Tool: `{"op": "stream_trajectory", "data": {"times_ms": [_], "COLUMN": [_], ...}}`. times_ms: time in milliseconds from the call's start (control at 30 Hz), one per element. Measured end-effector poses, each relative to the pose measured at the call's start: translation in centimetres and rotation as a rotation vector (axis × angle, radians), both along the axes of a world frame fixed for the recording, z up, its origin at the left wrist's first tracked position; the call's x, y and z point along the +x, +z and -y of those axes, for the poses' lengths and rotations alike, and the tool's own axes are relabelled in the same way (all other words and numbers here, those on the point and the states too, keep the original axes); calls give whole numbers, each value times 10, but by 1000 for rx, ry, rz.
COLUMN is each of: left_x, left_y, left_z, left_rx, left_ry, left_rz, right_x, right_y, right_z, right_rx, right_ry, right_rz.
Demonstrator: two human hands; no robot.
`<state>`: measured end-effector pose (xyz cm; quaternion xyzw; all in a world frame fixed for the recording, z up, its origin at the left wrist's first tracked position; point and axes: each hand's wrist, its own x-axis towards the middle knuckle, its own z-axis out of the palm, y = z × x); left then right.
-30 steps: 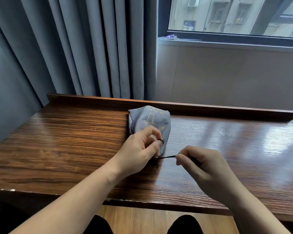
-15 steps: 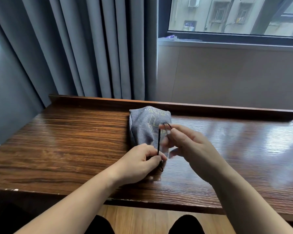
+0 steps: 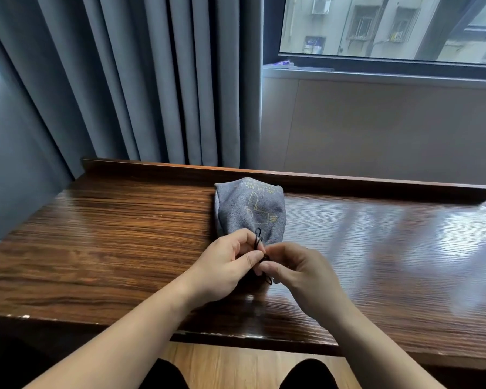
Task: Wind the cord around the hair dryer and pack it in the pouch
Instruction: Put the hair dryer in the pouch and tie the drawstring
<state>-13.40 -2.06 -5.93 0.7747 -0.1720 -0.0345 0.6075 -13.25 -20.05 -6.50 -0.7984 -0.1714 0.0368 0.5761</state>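
Observation:
A grey fabric pouch (image 3: 250, 209) with yellow print lies bulging on the wooden table (image 3: 110, 242), its gathered mouth toward me. The hair dryer is not visible; it is hidden inside the pouch or out of sight. A thin black drawstring (image 3: 258, 237) comes out of the pouch mouth. My left hand (image 3: 225, 265) pinches the drawstring at the mouth between thumb and fingers. Touching it, my right hand (image 3: 295, 270) also pinches the string, and a short black loop hangs below its fingers.
The table has a raised lip (image 3: 348, 181) along its back edge. Grey curtains (image 3: 152, 80) hang behind on the left, a window (image 3: 390, 26) and beige wall on the right. My knees show below the table's front edge (image 3: 236, 336).
My right hand carried the drawstring from out at the right, up over the pouch, then back down to meet my left hand at the pouch mouth. The pouch stays in place.

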Motion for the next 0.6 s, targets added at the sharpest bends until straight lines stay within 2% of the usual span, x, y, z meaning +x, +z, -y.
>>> {"op": "stream_trajectory", "data": {"times_ms": [200,433,600], "left_x": [2,2,1], "left_y": [0,1,1], "left_z": [-2,3,2], "left_rx": [71,101,124], "left_ry": [49,44,68], "left_rz": [43,41,33], "right_x": [4,-1,-2], "right_y": [0,-4,-2], "right_z": [3,-1,-6], "right_rx": [76,38,82], "right_ry": [-92,-12,-71], "right_rz": [-30,-49,-50]}}
